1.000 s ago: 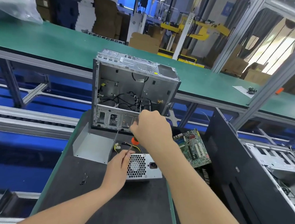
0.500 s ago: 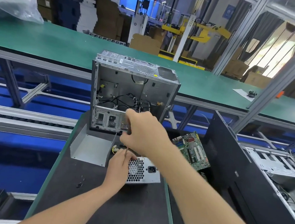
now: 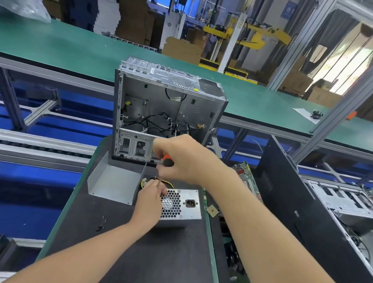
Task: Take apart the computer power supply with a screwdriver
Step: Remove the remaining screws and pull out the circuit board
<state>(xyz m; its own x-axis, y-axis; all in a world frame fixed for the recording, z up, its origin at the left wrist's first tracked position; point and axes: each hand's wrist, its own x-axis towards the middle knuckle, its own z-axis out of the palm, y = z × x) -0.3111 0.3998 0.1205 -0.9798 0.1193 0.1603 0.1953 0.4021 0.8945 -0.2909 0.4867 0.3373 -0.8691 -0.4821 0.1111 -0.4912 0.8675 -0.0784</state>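
Power supply point(image 3: 182, 205) lies on the mat point(image 3: 148, 262), before the case point(image 3: 152, 106). Our left hand point(image 3: 149, 202) curls over its left end; our right hand point(image 3: 186, 158) grips the screwdriver point(image 3: 167, 160). We should seat the tip squarely, press down, then turn slowly.

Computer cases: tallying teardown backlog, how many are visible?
2: an open silver metal case upright on the black mat; a black-panelled case at far right. Others may be hidden.
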